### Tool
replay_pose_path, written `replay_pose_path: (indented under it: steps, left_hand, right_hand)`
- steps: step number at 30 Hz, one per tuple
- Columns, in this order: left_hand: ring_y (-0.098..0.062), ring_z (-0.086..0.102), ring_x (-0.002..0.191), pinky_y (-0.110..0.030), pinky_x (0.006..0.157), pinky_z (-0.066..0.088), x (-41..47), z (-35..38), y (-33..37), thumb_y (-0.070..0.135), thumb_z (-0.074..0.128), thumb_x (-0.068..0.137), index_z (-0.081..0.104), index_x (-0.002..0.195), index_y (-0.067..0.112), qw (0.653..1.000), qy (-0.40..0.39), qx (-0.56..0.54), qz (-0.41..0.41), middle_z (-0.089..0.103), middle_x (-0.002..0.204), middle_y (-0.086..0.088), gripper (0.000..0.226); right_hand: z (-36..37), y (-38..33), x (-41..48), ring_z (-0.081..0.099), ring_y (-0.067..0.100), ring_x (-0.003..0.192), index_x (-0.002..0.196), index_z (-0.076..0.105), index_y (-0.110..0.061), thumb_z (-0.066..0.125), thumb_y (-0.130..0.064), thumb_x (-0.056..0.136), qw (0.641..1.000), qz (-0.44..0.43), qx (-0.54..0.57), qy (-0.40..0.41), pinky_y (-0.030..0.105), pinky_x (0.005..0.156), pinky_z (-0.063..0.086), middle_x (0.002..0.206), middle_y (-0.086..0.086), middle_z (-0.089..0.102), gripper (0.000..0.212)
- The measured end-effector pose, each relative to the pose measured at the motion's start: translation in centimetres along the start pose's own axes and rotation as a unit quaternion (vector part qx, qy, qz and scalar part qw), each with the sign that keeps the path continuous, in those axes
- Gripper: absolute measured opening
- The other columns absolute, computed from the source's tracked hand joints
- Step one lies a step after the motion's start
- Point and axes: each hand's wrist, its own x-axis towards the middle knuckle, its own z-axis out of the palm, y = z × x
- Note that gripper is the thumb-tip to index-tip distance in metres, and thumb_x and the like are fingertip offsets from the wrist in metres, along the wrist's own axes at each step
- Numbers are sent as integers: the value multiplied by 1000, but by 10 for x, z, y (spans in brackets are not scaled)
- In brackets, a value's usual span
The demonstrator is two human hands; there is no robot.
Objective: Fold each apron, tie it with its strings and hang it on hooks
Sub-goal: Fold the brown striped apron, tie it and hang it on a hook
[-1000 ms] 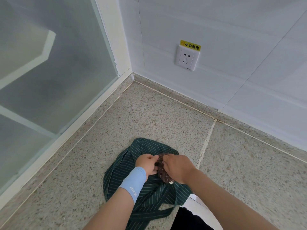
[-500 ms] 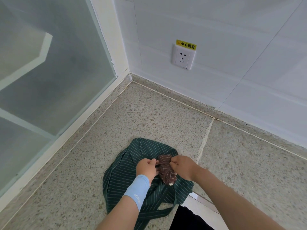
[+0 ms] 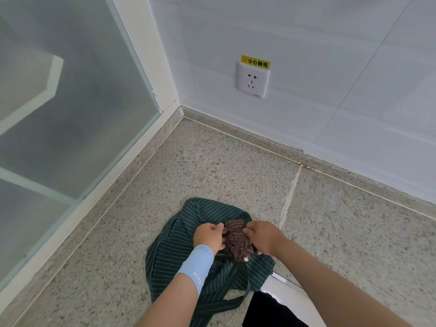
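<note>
yellow sticker [image 3: 255, 62] | "小心触电" | above wall socket [image 3: 252, 82]; wristband logo unreadable

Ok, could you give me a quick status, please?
Left hand and right hand both grip the brown striped bundle. Bundle sits on the green striped apron. Nothing blocking the hands.

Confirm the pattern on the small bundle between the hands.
The bundle is brown with thin pale stripes; head view shows it best.

Bundle [image 3: 236, 243] on apron [image 3: 175, 252] on counter [image 3: 212, 175], between left hand [image 3: 208, 237] and right hand [image 3: 265, 237]; socket [image 3: 252, 80] behind.
</note>
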Motion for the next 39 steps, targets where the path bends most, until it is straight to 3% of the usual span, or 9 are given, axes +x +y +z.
replay_pose_path:
  steps: [4, 8, 12, 16, 20, 23, 27, 32, 39]
  left_hand:
    - [-27, 71, 93, -41, 77, 62, -18, -1, 21, 35, 49, 100, 66, 95, 6, 997, -66, 43, 3, 70, 104, -14, 35]
    - [-11, 68, 95, -34, 93, 55, -35, -5, 25, 39, 64, 89, 69, 98, 18, 973, -143, 149, 105, 73, 103, 4, 23]
    - [6, 63, 102, -12, 83, 51, -53, -14, 37, 5, 78, 76, 59, 123, 33, 960, -162, 115, 197, 65, 117, 16, 58]
    - [-10, 54, 119, -37, 101, 52, -76, -14, 69, 15, 80, 69, 54, 129, 47, 951, -148, 119, 245, 48, 133, 8, 73]
    - [-17, 69, 104, -43, 93, 57, -108, -11, 104, 12, 82, 68, 52, 133, 31, 945, -174, 100, 259, 67, 122, -1, 74]
    - [-20, 72, 98, -43, 89, 59, -140, -1, 131, 3, 79, 74, 53, 126, 27, 933, -201, 106, 279, 71, 115, -2, 63]
    - [-24, 70, 103, -45, 93, 56, -191, 21, 170, 4, 75, 75, 61, 118, 21, 896, -242, 142, 344, 72, 114, -6, 48]
    - [-16, 66, 108, -37, 92, 56, -250, 52, 220, 19, 76, 68, 59, 123, 21, 866, -233, 147, 418, 67, 117, -2, 58]
    - [-20, 67, 104, -33, 80, 58, -316, 101, 293, 11, 73, 81, 57, 122, 23, 813, -251, 147, 505, 64, 119, -2, 45]
  right_hand:
    - [2, 1, -10, 70, 14, 55, 108, 54, -19, 49, -30, 103, 995, 17, 93, 29, 20, 50, 48, 81, 5, 71, 13]
    - [0, -6, -14, 71, 15, 59, 136, 42, -20, 56, -23, 98, 975, 27, 215, 38, 25, 42, 47, 89, 8, 74, 41]
    - [-18, -14, -28, 70, 24, 64, 136, 46, -16, 67, -19, 95, 930, 14, 363, 56, 32, 52, 56, 96, 13, 74, 47]
    - [-51, -29, -58, 70, 24, 68, 130, 49, -19, 68, -25, 95, 917, -15, 390, 84, 34, 59, 57, 99, 11, 75, 40]
    - [-89, -40, -94, 59, 18, 104, 132, 52, -28, 64, -42, 92, 953, -59, 224, 195, 38, 88, 51, 121, -1, 59, 44]
    - [-127, -51, -135, 45, 17, 122, 136, 49, -37, 59, -34, 93, 930, -139, 226, 254, 40, 104, 41, 134, -4, 45, 45]
    - [-171, -63, -194, 65, 14, 95, 110, 70, -23, 58, -23, 99, 914, -188, 262, 246, 27, 81, 52, 105, -6, 69, 17]
    - [-211, -58, -257, 60, 16, 69, 94, 69, -9, 63, -24, 98, 860, -212, 323, 332, 29, 59, 50, 81, 3, 66, 16]
    - [-273, -48, -310, 55, 24, 59, 87, 67, -9, 62, -27, 98, 783, -230, 372, 441, 39, 59, 49, 72, 10, 62, 21]
